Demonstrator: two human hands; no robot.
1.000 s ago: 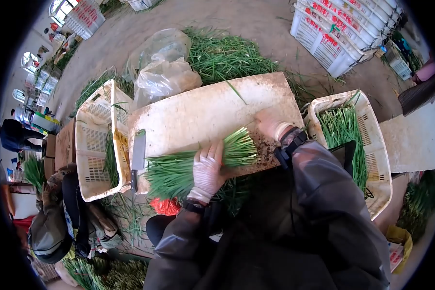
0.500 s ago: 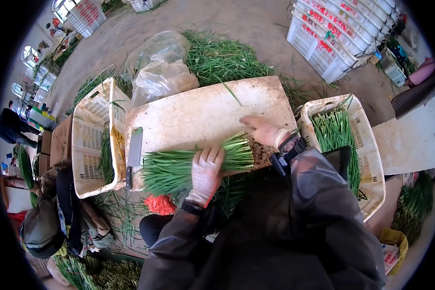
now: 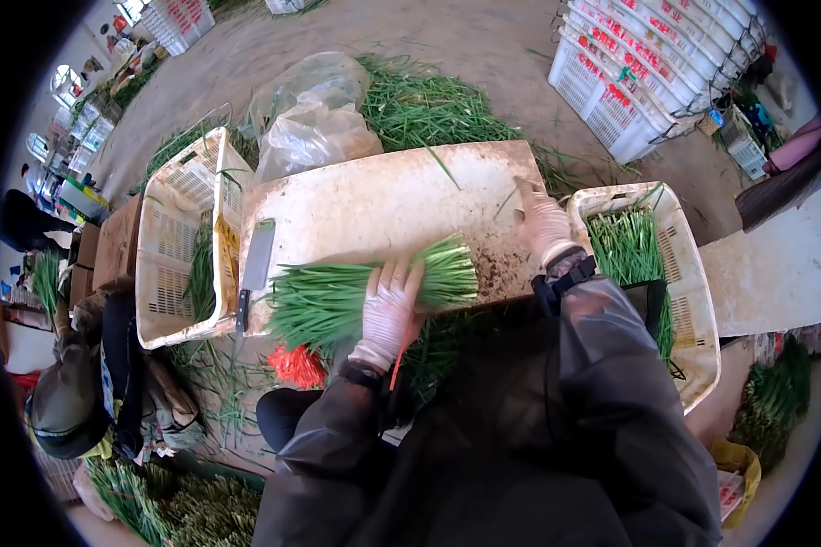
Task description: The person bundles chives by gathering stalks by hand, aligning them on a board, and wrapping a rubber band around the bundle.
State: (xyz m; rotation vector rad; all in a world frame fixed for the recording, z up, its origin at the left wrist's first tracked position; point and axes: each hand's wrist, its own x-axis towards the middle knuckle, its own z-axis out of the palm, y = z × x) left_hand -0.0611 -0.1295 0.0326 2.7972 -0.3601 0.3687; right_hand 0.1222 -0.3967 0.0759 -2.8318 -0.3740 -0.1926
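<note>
My left hand (image 3: 390, 305), in a thin pale glove, wraps over the middle of a bundle of green chives (image 3: 324, 296) lying on the board's near edge. The cut pale ends of the bundle point right and its leaf tips left. A thin red strip (image 3: 398, 361) hangs beneath this hand. My right hand (image 3: 542, 223), also gloved, is above the board's right end, apart from the bundle, with its fingers stretched out. A thin green blade shows beside its fingertips; whether it is held I cannot make out. A cleaver (image 3: 259, 260) lies left of the bundle.
The dirty white board (image 3: 365, 205) stands between a left white crate (image 3: 169, 260) and a right crate (image 3: 698, 301) holding chives. Behind lie a plastic bag (image 3: 315, 137) and loose chives (image 3: 433, 109). Stacked crates (image 3: 611, 91) stand back right. Red ties (image 3: 296, 365) hang below the board. Another person (image 3: 73, 401) sits left.
My right hand has moved right and slightly up, away from the chives' cut ends. My left hand keeps its grip on the bundle. The view has shifted slightly.
</note>
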